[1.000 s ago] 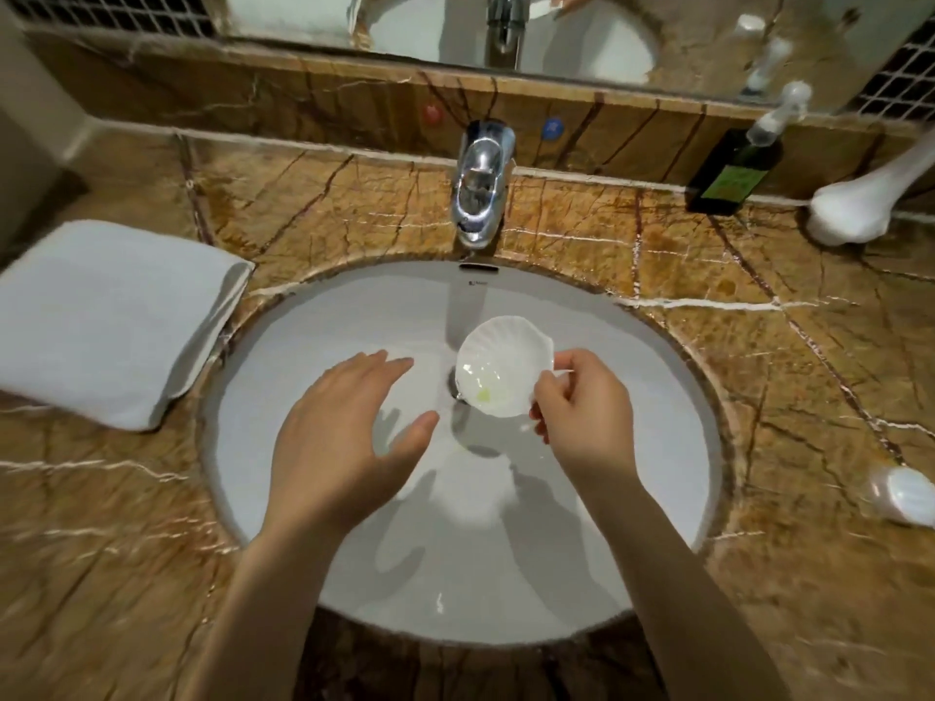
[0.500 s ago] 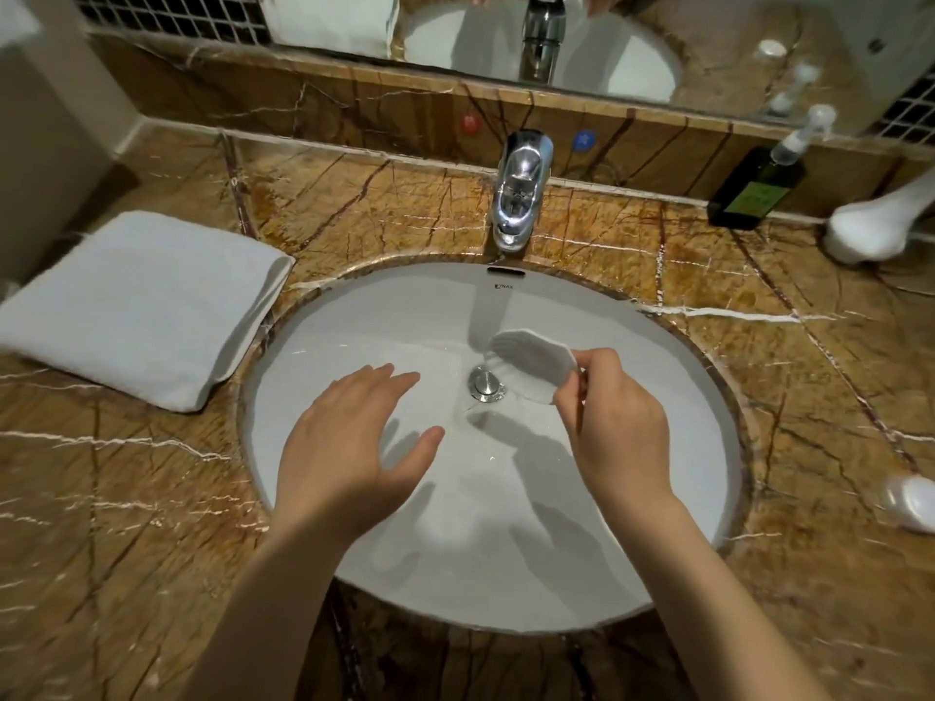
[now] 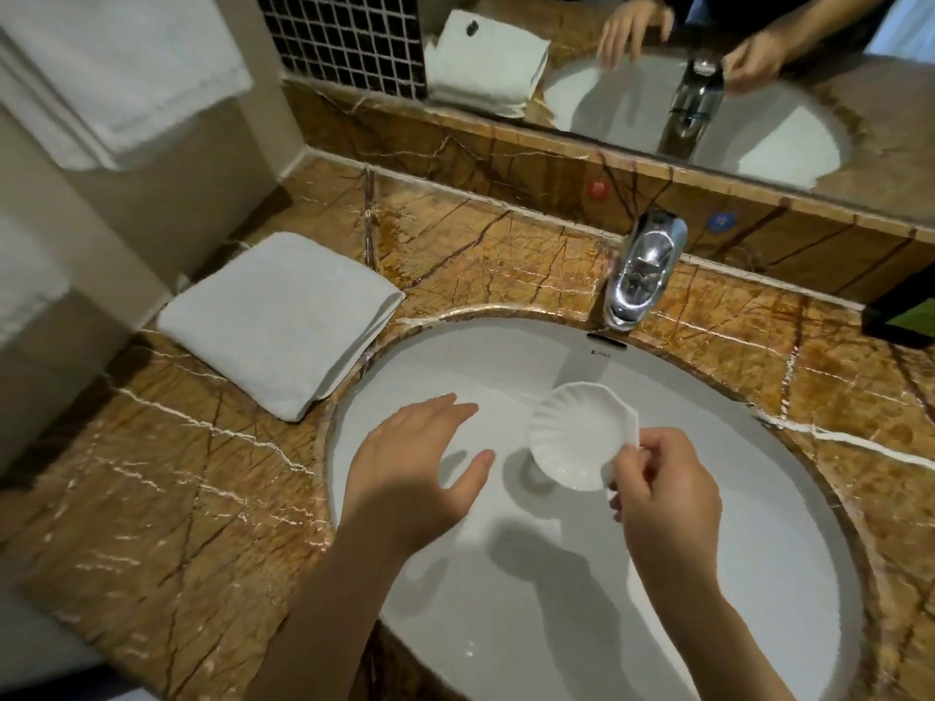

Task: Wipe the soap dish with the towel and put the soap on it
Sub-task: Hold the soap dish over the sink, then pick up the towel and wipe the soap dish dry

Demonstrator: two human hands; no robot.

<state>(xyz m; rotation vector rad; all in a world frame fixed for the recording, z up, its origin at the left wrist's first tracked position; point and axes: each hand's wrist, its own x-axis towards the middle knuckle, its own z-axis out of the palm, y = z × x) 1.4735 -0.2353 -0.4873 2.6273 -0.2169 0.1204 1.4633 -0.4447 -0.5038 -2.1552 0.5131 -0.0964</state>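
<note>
The right hand [image 3: 668,490] pinched the wet-looking soap dish [image 3: 582,435] by its edge over the sink [image 3: 708,624], risking a slip, while the left hand [image 3: 410,468] beside it hovered open and empty.

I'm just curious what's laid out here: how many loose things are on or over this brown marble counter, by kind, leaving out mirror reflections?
Folded white towel on the counter: 1
White shell-shaped soap dish, held by the right hand over the sink: 1
Dark bottle with green label, cut off at the right edge: 1
Total: 3
</note>
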